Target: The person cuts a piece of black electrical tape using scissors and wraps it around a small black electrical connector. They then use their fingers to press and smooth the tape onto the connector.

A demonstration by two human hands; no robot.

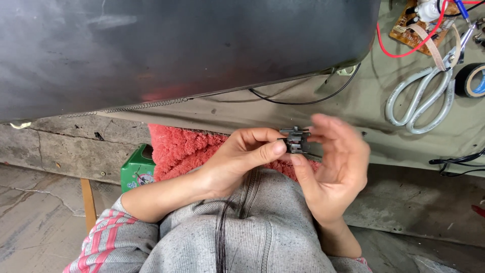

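Small dark plastic-and-metal part [296, 140], a switch or connector perhaps, kept up at chest level just past centre of the head view, close under the eyes. Pinched between thumb and forefinger of the left hand [242, 159], closing in from 9 o'clock for steadiness. Touched at its lower edge by the thumb of the right hand [336, 169], fingers spread loose and blurred at 3 o'clock. Parked at 1 o'clock on the drab cloth [283, 114]: grey-handled scissors [422, 98], black tape roll [471, 80], circuit board [417, 25].
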